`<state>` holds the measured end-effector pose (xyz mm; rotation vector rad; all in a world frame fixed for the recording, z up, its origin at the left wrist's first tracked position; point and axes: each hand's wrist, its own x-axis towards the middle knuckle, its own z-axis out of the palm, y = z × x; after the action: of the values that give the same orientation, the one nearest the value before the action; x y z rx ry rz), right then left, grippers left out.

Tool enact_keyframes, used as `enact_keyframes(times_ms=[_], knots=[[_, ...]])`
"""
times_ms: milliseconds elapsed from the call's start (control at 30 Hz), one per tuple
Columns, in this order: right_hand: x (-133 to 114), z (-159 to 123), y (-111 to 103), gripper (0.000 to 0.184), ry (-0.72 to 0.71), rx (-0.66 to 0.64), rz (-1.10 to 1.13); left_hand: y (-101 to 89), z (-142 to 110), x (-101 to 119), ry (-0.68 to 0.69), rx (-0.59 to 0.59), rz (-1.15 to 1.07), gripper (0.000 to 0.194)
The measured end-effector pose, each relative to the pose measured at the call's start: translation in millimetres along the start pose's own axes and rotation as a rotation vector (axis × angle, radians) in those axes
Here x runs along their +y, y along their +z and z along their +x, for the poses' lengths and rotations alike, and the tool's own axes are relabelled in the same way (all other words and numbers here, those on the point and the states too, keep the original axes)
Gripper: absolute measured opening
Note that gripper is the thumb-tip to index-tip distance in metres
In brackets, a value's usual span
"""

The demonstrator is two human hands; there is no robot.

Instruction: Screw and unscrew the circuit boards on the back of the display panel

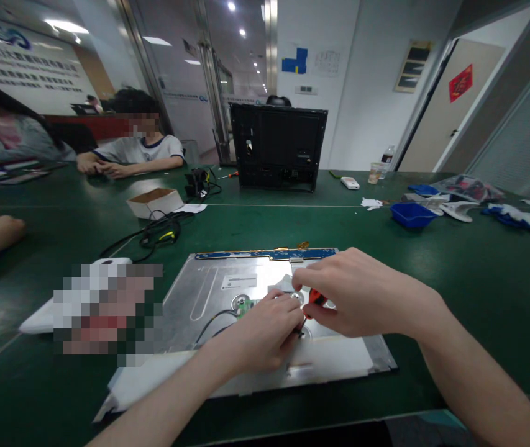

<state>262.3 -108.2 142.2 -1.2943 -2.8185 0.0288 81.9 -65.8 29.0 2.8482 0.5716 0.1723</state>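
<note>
A flat silver display panel (199, 282) lies on the green table in front of me, a blue circuit strip (265, 254) along its far edge. My right hand (358, 295) is closed around a short red-and-black screwdriver (315, 298), which points down at the panel's middle. My left hand (269, 329) rests low over the panel, its fingers bent together beside the screwdriver's tip; what they pinch, if anything, is hidden. Left of these fingers shows a small green circuit board (245, 307) with dark cables (209, 326) leading from it. A white label (239, 281) sticks to the metal.
A black monitor housing (278, 146) stands at the back. Left are an open white box (155, 203), tangled black cables (153, 233) and a partly blurred white object (50, 313). Right are a blue tray (412, 215) and gloves (511, 216). People sit at the left.
</note>
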Motion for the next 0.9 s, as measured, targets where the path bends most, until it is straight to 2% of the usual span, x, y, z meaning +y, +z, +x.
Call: enact_keyframes(times_ms=[133, 233, 333, 467, 567, 667, 800, 900], knots=[[-0.6, -2.6, -0.7, 0.013, -0.028, 0.015, 0.049, 0.7, 0.0, 0.2, 0.002, -0.008, 0.004, 0.015], [-0.1, -1.6, -0.7, 0.011, 0.029, 0.003, 0.000, 0.7, 0.0, 0.3, 0.011, 0.003, 0.013, 0.020], [0.5, 0.2, -0.3, 0.014, 0.060, -0.022, -0.040, -0.3, 0.2, 0.4, 0.010, -0.002, 0.013, 0.014], [0.5, -1.0, -1.2, 0.008, 0.005, -0.003, 0.005, -2.0, 0.3, 1.0, -0.003, -0.014, 0.009, 0.012], [0.7, -2.8, -2.7, 0.017, -0.046, -0.001, 0.068, -1.9, 0.1, 1.3, 0.004, -0.016, -0.003, 0.015], [1.6, -2.7, -2.9, 0.019, -0.062, -0.023, 0.106, -1.5, 0.0, 1.3, 0.002, -0.010, -0.005, 0.014], [2.7, 0.0, -0.7, 0.013, -0.001, -0.022, 0.034, -1.5, -0.1, 1.4, 0.002, 0.010, 0.008, 0.018], [2.8, 1.6, 0.4, 0.013, 0.046, -0.022, -0.049, -1.2, -0.2, 1.0, 0.010, 0.004, 0.012, 0.012]])
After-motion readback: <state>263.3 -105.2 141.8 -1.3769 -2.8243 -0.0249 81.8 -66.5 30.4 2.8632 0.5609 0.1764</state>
